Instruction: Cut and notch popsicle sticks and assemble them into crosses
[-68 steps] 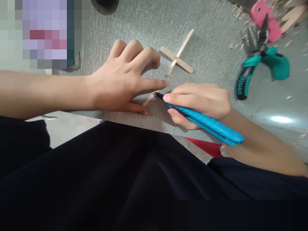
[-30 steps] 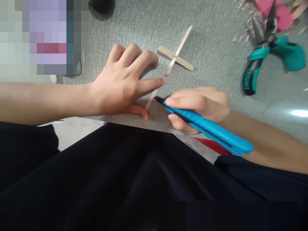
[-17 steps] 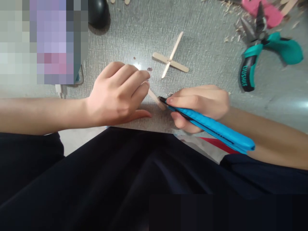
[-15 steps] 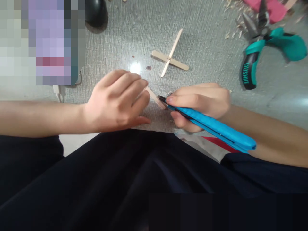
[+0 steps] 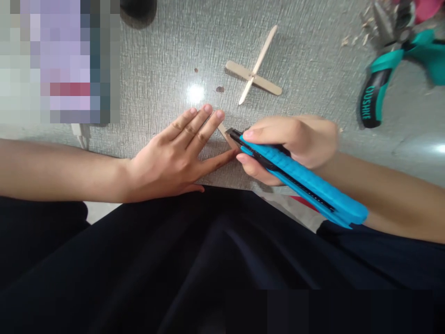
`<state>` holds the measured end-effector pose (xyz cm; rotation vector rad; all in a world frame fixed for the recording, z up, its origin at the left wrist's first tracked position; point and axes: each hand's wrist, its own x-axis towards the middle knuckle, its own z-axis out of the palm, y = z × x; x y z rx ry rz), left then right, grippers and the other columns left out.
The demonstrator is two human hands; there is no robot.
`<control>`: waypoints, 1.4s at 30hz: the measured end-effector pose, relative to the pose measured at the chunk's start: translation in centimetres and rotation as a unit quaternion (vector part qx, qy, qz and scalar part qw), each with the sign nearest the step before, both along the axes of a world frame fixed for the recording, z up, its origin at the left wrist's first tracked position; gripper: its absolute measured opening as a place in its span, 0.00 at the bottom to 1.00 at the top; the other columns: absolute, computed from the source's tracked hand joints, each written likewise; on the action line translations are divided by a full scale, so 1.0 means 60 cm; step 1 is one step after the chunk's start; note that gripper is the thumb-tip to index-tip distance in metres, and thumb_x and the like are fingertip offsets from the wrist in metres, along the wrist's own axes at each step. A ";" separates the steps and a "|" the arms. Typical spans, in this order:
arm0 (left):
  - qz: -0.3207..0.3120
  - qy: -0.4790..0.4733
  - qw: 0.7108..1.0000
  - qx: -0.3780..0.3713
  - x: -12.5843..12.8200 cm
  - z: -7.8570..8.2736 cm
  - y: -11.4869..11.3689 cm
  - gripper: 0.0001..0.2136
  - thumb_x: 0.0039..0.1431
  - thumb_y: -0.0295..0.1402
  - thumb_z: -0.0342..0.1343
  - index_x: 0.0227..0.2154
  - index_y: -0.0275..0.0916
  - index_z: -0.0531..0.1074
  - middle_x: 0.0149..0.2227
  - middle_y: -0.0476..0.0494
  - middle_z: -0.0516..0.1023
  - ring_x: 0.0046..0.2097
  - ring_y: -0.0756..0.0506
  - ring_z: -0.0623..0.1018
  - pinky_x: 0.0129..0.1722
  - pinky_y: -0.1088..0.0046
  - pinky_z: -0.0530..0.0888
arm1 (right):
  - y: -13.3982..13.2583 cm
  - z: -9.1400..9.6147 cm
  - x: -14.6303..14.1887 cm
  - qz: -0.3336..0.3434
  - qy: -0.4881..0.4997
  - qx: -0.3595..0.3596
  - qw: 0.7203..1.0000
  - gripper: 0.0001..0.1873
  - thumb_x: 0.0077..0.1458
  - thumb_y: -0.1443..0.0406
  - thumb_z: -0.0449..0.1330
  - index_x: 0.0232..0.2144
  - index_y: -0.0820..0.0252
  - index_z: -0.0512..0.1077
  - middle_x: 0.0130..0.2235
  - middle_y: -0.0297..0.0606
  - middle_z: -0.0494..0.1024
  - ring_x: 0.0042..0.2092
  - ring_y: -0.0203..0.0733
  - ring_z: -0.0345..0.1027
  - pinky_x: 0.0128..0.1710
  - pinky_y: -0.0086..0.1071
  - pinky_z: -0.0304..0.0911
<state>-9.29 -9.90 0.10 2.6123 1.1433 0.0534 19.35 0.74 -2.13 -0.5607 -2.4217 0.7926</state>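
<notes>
My left hand [image 5: 175, 150] lies on the table with its fingers stretched out and spread. Two of its fingertips touch a flat wooden craft stick [image 5: 227, 135], one at each end of the visible part. In my right hand [image 5: 295, 139] is a blue utility knife [image 5: 316, 192], gripped between thumb and fingers. Its black tip lies at the stick, between those two left fingertips; whether the blade cuts into the wood I cannot tell. Just beyond the hands, two more craft sticks [image 5: 239, 70] lie crossed in an X.
Teal and black pliers [image 5: 377, 93] lie at the right, jaws pointing away, near wood shavings [image 5: 365, 30] and a pink object [image 5: 427, 9]. A black rounded object [image 5: 138, 10] sits at the top left. A white cable [image 5: 79, 132] runs beside the blurred-out area. The table edge is close to my body.
My left hand has uncurled, its fingers now spread, with one fingertip reaching the stick's near end. The knife tip has shifted slightly up and left and the handle has rolled a little.
</notes>
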 end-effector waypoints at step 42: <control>0.049 -0.001 0.998 0.037 0.029 -0.006 -0.009 0.37 0.84 0.43 0.54 0.87 0.44 0.51 0.86 0.28 0.64 0.85 0.19 0.67 0.79 0.30 0.77 | -0.005 0.024 -0.017 0.047 -0.031 0.183 0.982 0.14 0.69 0.70 0.64 0.51 0.47 0.70 0.35 0.28 0.85 0.27 0.38 0.76 0.27 0.33 0.74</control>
